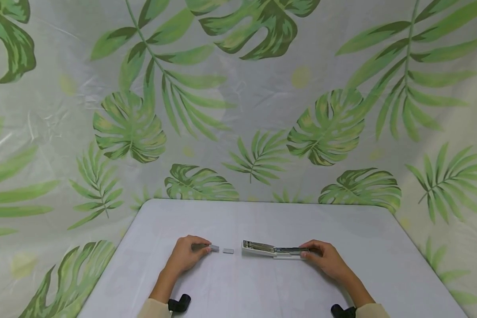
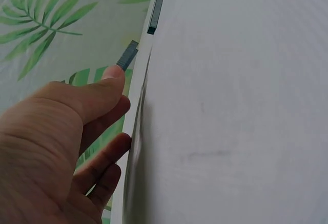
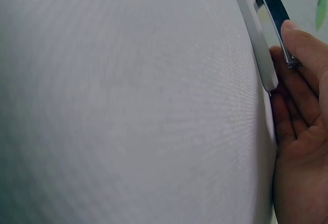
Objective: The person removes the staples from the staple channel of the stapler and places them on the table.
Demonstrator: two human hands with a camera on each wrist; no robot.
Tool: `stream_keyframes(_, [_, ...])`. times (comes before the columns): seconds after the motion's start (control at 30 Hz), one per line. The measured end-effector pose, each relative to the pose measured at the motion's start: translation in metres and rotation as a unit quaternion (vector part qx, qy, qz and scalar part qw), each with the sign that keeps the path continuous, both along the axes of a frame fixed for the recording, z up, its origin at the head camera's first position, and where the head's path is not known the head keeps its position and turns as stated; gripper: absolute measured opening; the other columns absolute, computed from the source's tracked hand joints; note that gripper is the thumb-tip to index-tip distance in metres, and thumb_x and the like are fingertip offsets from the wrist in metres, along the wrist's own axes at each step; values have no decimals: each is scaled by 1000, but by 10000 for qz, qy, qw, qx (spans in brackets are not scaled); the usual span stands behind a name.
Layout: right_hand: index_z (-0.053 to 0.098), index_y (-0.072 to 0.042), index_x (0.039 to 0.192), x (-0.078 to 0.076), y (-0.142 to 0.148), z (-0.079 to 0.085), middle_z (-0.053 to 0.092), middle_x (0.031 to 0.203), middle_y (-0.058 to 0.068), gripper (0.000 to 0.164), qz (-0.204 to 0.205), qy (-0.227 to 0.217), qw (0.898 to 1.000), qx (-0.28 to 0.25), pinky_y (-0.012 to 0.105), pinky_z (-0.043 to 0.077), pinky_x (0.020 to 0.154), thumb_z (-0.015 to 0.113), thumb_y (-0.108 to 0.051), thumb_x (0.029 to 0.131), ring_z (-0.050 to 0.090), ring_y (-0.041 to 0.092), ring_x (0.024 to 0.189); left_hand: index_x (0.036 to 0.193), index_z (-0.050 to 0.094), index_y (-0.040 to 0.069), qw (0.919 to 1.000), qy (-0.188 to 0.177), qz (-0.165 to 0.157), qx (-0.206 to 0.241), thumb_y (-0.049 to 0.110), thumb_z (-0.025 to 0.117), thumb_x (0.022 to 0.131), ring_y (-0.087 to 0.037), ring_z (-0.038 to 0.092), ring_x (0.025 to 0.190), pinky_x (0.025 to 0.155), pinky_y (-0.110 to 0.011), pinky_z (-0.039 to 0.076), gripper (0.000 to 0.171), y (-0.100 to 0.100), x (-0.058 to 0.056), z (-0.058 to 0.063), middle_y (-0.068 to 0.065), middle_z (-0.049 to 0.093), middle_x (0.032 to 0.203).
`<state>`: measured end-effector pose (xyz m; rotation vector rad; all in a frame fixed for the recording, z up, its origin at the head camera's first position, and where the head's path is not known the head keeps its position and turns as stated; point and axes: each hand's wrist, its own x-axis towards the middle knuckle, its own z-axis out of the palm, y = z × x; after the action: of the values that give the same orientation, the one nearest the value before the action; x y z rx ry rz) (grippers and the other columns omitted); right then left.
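My left hand (image 1: 186, 252) pinches a short grey strip of staples (image 1: 213, 248) between thumb and fingers, and part of it sticks out past the thumb tip (image 2: 127, 56). A second, smaller strip of staples (image 1: 228, 251) lies on the table, just right of the held one. Right of that, a white stapler (image 1: 258, 248) lies opened out, its top cover folded back to the left. With thumb and fingers, my right hand (image 1: 323, 257) holds the right end of its metal magazine (image 3: 278, 16). The white base (image 3: 256, 39) runs below the magazine, with a gap between them.
Under everything is a white-covered table (image 1: 238, 291) with rounded back corners. Behind and around it hangs a leaf-patterned sheet (image 1: 258, 106). A black camera mount (image 1: 179, 304) is strapped to the left wrist, another (image 1: 342, 311) to the right.
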<state>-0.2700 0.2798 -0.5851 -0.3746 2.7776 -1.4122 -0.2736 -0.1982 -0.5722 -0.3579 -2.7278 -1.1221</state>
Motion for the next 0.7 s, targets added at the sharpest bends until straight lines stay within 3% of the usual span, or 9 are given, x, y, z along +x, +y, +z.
stream_keyframes(0.43, [76, -21, 110, 0, -2, 1, 75, 112, -4, 24, -61, -38, 10000, 69, 29, 53, 97, 77, -37, 93, 68, 14, 110, 95, 83, 24, 9990, 209, -184, -341, 23, 86, 85, -23, 70, 107, 97, -48, 55, 10, 0, -3, -4, 5, 78, 102])
stream_keyframes(0.7, [76, -21, 110, -1, -2, -1, 75, 111, -4, 24, -84, -32, 9999, 74, 29, 53, 97, 77, -38, 92, 67, 12, 109, 92, 82, 20, 9954, 364, -212, -855, 20, 85, 85, -24, 69, 105, 95, -47, 56, 8, 4, -1, -4, 1, 78, 103])
